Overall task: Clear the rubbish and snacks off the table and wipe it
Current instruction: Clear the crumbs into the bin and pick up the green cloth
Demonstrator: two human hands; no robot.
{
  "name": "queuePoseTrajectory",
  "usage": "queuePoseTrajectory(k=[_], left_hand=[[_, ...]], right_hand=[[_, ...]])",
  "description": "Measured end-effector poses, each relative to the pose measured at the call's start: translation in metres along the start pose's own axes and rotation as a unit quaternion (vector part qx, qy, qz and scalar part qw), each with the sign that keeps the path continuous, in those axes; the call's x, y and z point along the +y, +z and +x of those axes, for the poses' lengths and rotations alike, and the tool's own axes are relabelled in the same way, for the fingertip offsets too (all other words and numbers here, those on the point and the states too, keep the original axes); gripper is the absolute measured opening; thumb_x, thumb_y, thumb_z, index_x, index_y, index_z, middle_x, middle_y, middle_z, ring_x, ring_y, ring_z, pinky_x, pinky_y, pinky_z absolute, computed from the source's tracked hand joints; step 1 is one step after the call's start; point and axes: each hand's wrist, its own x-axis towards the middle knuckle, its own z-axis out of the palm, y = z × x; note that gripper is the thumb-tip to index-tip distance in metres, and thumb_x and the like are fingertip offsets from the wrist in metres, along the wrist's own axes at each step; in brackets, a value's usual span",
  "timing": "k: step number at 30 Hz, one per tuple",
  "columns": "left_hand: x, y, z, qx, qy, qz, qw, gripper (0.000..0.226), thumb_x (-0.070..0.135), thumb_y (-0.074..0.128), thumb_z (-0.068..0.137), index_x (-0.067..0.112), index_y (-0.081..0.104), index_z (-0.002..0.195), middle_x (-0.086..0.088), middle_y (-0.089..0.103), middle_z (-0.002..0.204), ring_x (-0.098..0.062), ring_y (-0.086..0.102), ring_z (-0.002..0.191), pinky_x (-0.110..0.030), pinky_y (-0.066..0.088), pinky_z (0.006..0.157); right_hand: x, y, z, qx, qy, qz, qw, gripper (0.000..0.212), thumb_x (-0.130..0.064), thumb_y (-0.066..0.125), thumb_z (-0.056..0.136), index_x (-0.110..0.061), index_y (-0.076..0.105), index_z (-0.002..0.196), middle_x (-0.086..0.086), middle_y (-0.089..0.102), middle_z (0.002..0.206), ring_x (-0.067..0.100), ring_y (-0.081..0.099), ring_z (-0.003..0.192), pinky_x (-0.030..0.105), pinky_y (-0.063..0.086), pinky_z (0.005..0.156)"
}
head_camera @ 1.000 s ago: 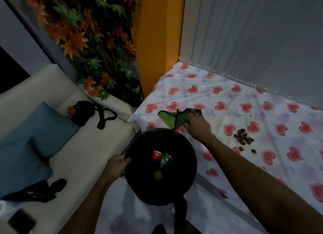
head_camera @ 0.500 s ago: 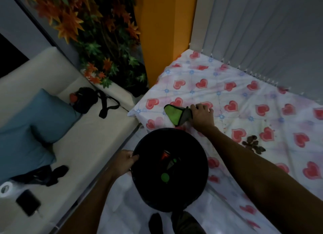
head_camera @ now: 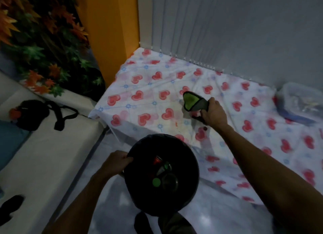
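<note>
A table (head_camera: 143, 86) under a white cloth with red hearts fills the middle and right. My right hand (head_camera: 212, 114) grips a green and grey cloth (head_camera: 194, 101), held on the tablecloth near the table's middle. A small dark crumb (head_camera: 204, 128) lies just below that hand. My left hand (head_camera: 116, 161) holds the left rim of a black lined bin (head_camera: 162, 174) below the table's front edge. Cans and wrappers (head_camera: 161, 165) lie inside the bin.
A clear plastic container (head_camera: 300, 100) stands on the table at the far right. A white sofa (head_camera: 49, 151) with a black bag (head_camera: 35, 113) lies left. An orange pillar (head_camera: 108, 32), leafy plants (head_camera: 40, 41) and vertical blinds (head_camera: 227, 27) stand behind.
My right hand has carried the cloth to the right and further onto the table. The view shifted, so the pile of dark crumbs seen earlier is out of sight. My left hand stays on the bin.
</note>
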Motion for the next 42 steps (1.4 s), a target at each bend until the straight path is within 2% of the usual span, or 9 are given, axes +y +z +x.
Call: queuePoseTrajectory(k=[5,10,13,15,22,27,31,35,42], left_hand=[[0.021,0.052,0.001,-0.056,-0.006,0.032,0.998,0.039,0.013,0.062,0.092,0.018,0.057,0.054,0.002,0.064,0.059,-0.003,0.062,0.048,-0.015,0.046,0.042],[0.034,0.096,0.005,-0.111,-0.049,0.007,0.993,0.025,0.007,0.060,0.090,0.008,0.068,0.067,-0.005,0.070,0.071,-0.017,0.070,0.062,-0.026,0.057,0.048],[0.035,0.117,0.016,-0.117,-0.075,-0.011,0.990,0.018,0.005,0.059,0.090,-0.002,0.074,0.081,-0.013,0.073,0.079,-0.016,0.072,0.059,-0.033,0.061,0.053],[0.035,0.129,0.026,-0.111,-0.087,-0.022,0.990,0.020,0.005,0.059,0.090,-0.007,0.075,0.088,-0.017,0.073,0.082,-0.015,0.071,0.057,-0.033,0.061,0.053],[0.032,0.156,0.051,-0.103,-0.119,-0.047,0.986,0.019,0.007,0.060,0.090,-0.003,0.075,0.086,-0.014,0.076,0.083,-0.025,0.075,0.073,-0.041,0.065,0.062],[0.031,0.165,0.067,-0.082,-0.111,-0.044,0.989,0.020,0.010,0.063,0.090,-0.006,0.076,0.090,-0.021,0.076,0.089,-0.033,0.075,0.082,-0.051,0.064,0.067],[0.039,0.172,0.073,-0.077,-0.124,-0.069,0.987,0.017,0.005,0.060,0.094,0.002,0.076,0.089,-0.011,0.075,0.077,-0.024,0.074,0.067,-0.034,0.060,0.052],[0.043,0.175,0.077,-0.075,-0.126,-0.070,0.987,0.018,0.005,0.060,0.093,0.004,0.078,0.087,-0.010,0.076,0.077,-0.023,0.074,0.070,-0.033,0.060,0.053],[0.050,0.180,0.078,-0.067,-0.119,-0.071,0.988,0.018,0.003,0.060,0.092,0.001,0.075,0.082,-0.013,0.075,0.077,-0.023,0.073,0.069,-0.031,0.059,0.050]], right_hand=[[0.058,-0.031,-0.028,0.036,0.073,0.019,0.997,0.030,-0.023,0.058,0.088,-0.004,0.045,0.108,0.020,0.058,0.100,0.037,0.059,0.082,0.043,0.052,0.062],[0.088,-0.042,-0.029,0.071,0.098,0.054,0.991,0.027,-0.023,0.058,0.088,-0.008,0.045,0.106,0.011,0.059,0.090,0.029,0.060,0.073,0.032,0.046,0.054],[0.100,-0.039,-0.013,0.076,0.080,0.071,0.991,0.029,-0.028,0.059,0.089,-0.012,0.041,0.107,0.009,0.059,0.092,0.026,0.060,0.073,0.032,0.045,0.051],[0.105,-0.031,0.003,0.064,0.067,0.079,0.993,0.034,-0.034,0.059,0.087,-0.014,0.039,0.106,0.011,0.060,0.096,0.028,0.061,0.077,0.040,0.053,0.058],[0.118,0.019,0.046,-0.039,-0.055,0.086,0.994,0.042,-0.027,0.060,0.088,-0.007,0.036,0.116,0.015,0.060,0.102,0.033,0.062,0.083,0.042,0.052,0.062],[0.121,0.045,0.062,-0.127,-0.160,0.090,0.975,0.064,-0.022,0.056,0.087,-0.012,0.035,0.147,0.017,0.054,0.132,0.033,0.055,0.113,0.039,0.047,0.091],[0.125,0.057,0.069,-0.173,-0.187,0.048,0.966,0.070,-0.036,0.058,0.089,-0.018,0.035,0.152,0.015,0.040,0.152,0.034,0.038,0.137,0.045,0.033,0.113],[0.131,0.059,0.068,-0.160,-0.204,0.084,0.962,0.064,-0.026,0.056,0.082,-0.020,0.045,0.145,0.009,0.051,0.141,0.027,0.048,0.125,0.044,0.042,0.106],[0.129,0.061,0.041,-0.197,-0.234,0.083,0.948,0.064,-0.020,0.050,0.078,-0.020,0.050,0.142,0.009,0.053,0.140,0.026,0.047,0.128,0.029,0.032,0.105]])
